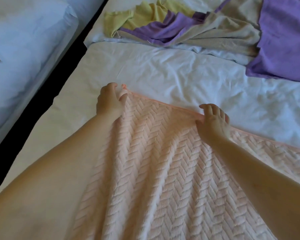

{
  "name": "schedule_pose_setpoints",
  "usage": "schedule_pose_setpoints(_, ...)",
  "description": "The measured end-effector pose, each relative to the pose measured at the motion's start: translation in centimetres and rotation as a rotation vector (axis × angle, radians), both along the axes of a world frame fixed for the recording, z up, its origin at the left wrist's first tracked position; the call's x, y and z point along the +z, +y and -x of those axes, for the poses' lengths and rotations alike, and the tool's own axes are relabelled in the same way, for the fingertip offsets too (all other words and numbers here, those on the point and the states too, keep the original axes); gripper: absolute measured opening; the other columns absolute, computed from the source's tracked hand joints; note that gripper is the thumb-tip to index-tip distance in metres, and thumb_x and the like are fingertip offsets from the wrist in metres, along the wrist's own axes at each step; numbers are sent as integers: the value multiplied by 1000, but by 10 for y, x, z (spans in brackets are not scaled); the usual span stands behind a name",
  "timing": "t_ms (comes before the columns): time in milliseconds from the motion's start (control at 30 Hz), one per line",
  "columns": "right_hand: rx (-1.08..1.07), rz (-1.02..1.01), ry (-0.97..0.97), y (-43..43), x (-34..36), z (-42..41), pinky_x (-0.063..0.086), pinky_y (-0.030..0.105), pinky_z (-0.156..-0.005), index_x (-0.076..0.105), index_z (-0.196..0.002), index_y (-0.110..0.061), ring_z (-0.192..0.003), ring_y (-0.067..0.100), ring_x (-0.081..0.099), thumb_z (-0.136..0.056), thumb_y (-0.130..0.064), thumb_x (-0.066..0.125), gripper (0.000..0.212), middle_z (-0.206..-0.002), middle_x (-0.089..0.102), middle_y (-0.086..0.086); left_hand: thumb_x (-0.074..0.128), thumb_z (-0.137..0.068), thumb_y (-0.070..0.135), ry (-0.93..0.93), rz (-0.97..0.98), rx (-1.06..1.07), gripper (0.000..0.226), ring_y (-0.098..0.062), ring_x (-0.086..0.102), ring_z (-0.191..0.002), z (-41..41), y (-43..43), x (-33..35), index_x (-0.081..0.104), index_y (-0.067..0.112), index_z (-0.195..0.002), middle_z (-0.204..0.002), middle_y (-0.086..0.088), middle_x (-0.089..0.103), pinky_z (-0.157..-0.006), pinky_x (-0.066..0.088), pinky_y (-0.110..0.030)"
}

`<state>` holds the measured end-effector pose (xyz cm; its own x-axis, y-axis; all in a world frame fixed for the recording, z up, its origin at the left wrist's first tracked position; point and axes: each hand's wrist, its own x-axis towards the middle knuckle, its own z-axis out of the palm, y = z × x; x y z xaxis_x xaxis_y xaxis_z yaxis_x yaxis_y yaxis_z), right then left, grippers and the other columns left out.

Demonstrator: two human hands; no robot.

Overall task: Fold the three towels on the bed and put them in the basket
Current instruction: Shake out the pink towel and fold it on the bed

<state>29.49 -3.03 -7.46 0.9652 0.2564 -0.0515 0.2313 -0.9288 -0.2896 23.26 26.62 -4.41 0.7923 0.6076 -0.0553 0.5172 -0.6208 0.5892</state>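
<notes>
Pale pink plush towel [163, 170] with raised herringbone weave, spread on the white-sheeted bed [163, 70]. Left hand [109, 101] pinches its far corner. Right hand [213, 120] pinches its far hem.

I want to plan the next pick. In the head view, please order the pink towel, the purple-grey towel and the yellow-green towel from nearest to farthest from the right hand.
1. Pink towel: its far edge is pinched by the right hand.
2. Purple-grey towel: beyond, to the right.
3. Yellow-green towel: farthest, upper left.
</notes>
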Motion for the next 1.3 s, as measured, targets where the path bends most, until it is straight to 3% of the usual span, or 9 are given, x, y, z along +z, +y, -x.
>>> schedule_pose_setpoints(233, 244, -120, 59, 46, -2, 107, -3, 40, -119, 24, -149, -25, -147, 15, 3, -97, -50, 31, 58, -158, 17, -6, 63, -71, 67, 106, 22, 50, 77, -17, 54, -104, 154, -29, -12, 44, 18, -128, -122, 0, 48, -83, 49, -35)
schedule_pose_setpoints(333, 237, -82, 127, 60, -7, 145, -12, 39, -118, 13, -151, -28, -146, 15, -10, -97, -54, 17, 60, -160, 5, -7, 56, -82, 60, 116, 25, 96, 53, -9, 56, -88, 195, -40, -18, 46, 25, -120, -105, 14, 53, -67, 44, -26)
schedule_pose_setpoints(433, 249, -65, 143, 65, -7, 172, -17, 38, -116, 5, -151, -30, -145, 14, -18, -97, -52, 9, 59, -160, -5, -9, 50, -93, 44, 82, -73, 42, 15, -11, 51, -60, 216, -41, -19, 46, 29, -89, -69, 13, 52, -48, 30, -23)
schedule_pose_setpoints(567, 307, -32, 161, 62, -1, 193, -22, 37, -113, -8, -149, -38, -142, 13, -27, -97, -54, 6, 57, -157, -19, -13, 46, -98, 32, 25, -76, 175, 17, -21, 57, -75, 222, -11, -20, 54, 18, -97, -85, 3, 62, -59, 41, -30)
schedule_pose_setpoints(700, 313, 12, 238, 51, 3, 220, -19, 40, -115, -17, -145, -43, -139, 12, -33, -96, -54, 7, 56, -155, -26, -11, 50, -93, 46, 92, 51, 172, 29, -14, 60, -86, 245, 0, -14, 51, 22, -110, -101, 7, 61, -66, 48, -29)
schedule_pose_setpoints(833, 339, -5, 250, 52, 5, 263, -17, 41, -116, -20, -143, -45, -139, 12, -32, -96, -55, 6, 55, -155, -25, -11, 55, -78, 64, 182, 145, 116, 46, 0, 57, -76, 327, -29, -8, 43, 32, -110, -88, 18, 58, -59, 42, -20)
schedule_pose_setpoints(1000, 403, -14, 246, 62, 0, 314, -17, 40, -116, -25, -140, -48, -140, 11, -31, -93, -61, 0, 55, -155, -25, -12, 55, -81, 64, 258, 287, 57, 43, -5, 62, -86, 411, -51, -11, 45, 35, -111, -93, 20, 61, -75, 51, -30)
schedule_pose_setpoints(1133, 427, -23, 232, 66, -2, 348, -17, 41, -116, -18, -144, -47, -140, 10, -30, -95, -60, 2, 55, -156, -22, -13, 50, -84, 64, 303, 199, -53, 34, -4, 58, -70, 442, -59, -9, 40, 39, -103, -79, 16, 59, -59, 43, -25)
schedule_pose_setpoints(1300, 464, -10, 249, 65, -3, 389, -16, 41, -116, -15, -145, -48, -142, 12, -26, -95, -58, 1, 53, -156, -22, -18, 49, -93, 47, 105, 124, 254, 16, -12, 53, -63, 470, -44, -9, 46, 32, -87, -66, 12, 53, -52, 35, -27)
